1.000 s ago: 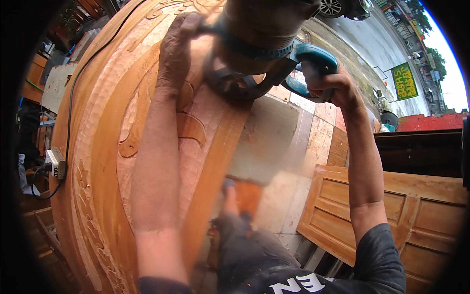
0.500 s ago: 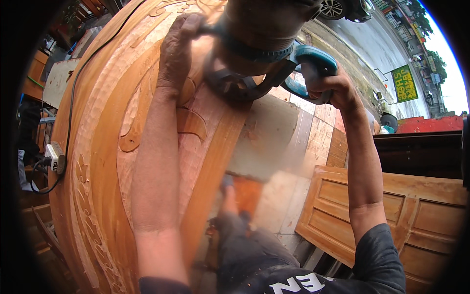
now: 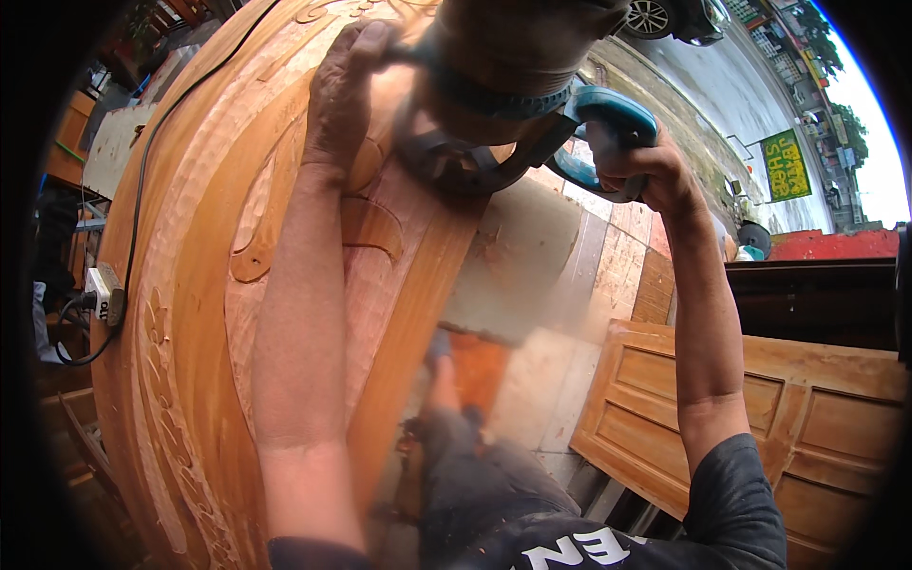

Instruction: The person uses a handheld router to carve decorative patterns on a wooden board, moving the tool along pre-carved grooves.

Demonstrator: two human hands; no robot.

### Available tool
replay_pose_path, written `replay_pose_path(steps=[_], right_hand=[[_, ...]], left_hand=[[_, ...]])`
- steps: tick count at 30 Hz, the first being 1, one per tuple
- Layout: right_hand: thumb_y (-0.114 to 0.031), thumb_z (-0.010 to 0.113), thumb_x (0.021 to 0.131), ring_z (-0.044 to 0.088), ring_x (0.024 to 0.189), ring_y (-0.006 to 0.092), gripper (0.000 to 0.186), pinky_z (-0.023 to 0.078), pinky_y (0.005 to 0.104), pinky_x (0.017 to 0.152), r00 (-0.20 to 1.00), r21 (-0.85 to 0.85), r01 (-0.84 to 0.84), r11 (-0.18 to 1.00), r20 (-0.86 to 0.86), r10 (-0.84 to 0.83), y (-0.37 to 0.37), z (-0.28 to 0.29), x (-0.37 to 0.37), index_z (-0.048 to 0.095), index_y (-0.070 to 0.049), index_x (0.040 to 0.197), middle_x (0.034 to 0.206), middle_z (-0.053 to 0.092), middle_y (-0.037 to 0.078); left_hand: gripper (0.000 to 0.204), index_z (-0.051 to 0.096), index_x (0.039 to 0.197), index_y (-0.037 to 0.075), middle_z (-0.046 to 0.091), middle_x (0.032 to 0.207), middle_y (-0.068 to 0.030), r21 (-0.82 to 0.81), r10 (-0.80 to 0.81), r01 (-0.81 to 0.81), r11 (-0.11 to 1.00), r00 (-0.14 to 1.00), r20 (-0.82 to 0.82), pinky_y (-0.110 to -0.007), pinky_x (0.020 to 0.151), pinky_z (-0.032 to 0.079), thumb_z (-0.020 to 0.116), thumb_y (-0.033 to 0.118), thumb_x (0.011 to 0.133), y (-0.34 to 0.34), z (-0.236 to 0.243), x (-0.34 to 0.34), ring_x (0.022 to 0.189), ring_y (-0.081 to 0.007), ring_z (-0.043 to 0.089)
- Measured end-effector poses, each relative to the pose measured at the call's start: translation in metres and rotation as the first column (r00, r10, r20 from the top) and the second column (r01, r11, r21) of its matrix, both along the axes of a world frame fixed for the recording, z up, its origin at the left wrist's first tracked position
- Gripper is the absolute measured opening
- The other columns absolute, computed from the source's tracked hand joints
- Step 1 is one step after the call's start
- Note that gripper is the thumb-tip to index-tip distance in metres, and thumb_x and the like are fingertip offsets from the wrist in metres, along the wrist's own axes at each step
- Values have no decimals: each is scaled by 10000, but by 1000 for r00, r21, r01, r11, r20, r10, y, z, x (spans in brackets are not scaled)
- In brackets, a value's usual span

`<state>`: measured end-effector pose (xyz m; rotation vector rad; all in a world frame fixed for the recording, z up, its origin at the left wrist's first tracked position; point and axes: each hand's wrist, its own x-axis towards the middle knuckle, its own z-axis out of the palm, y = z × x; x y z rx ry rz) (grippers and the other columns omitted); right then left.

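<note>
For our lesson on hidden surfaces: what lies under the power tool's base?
Under the power tool, the carved wooden panel emerges beside the base. Much of what lies directly beneath is covered; any cutting bit is hidden.

Teal handle (image 3: 615, 98) on dusty-brown power tool (image 3: 508, 62); orange-brown carved panel (image 3: 195, 275), pale rippled bands, scroll pattern; black cord (image 3: 142, 171). On feed I make out yellow-on-green sign (image 3: 784, 164).

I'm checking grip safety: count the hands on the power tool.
2: the left hand at the side handle, the right hand on the teal loop handle. No others show.
</note>
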<state>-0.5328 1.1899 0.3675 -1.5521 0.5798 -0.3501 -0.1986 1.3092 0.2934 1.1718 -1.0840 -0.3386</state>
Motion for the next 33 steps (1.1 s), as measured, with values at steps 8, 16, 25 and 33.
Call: replay_pose_path(steps=[8, 16, 25, 33], right_hand=[[-74, 737, 687, 556, 621, 126, 374, 460, 277, 576, 1000, -7, 17, 1000, -2, -17, 5, 0, -1, 687, 12, 1047, 770, 611, 30], [-80, 745, 686, 547, 608, 121, 370, 446, 270, 565, 1000, 1, 5, 1000, 0, -5, 8, -1, -1, 691, 7, 1041, 755, 605, 25], [-90, 739, 674, 545, 616, 112, 358, 454, 274, 563, 999, -14, 34, 999, -23, -35, 15, 5, 0, 678, 10, 1012, 766, 599, 25], [-77, 734, 678, 534, 612, 116, 340, 442, 276, 557, 1000, -14, 22, 1000, -17, -22, 16, 3, -1, 665, 11, 998, 765, 591, 24]], left_hand=[[404, 696, 1206, 68, 675, 1137, -36, -5, 12, -13, 1000, 999, -52, -338, 1043, 469, 478, 385, 1085, 3, 1, -4, 1083, -145, 615], [411, 697, 1202, 64, 681, 1123, -41, 42, 24, -22, 999, 998, -57, -352, 1056, 467, 481, 391, 1082, 7, -1, -4, 1070, -145, 617], [425, 699, 1185, 56, 668, 1073, -30, 51, -16, 20, 999, 996, -83, -337, 1031, 468, 487, 410, 1080, 12, 9, -10, 1035, -138, 607], [507, 732, 1193, 84, 736, 986, -22, 7, -10, 12, 1000, 986, -168, -314, 1028, 421, 614, 520, 963, 11, 7, -8, 1013, -128, 586]])
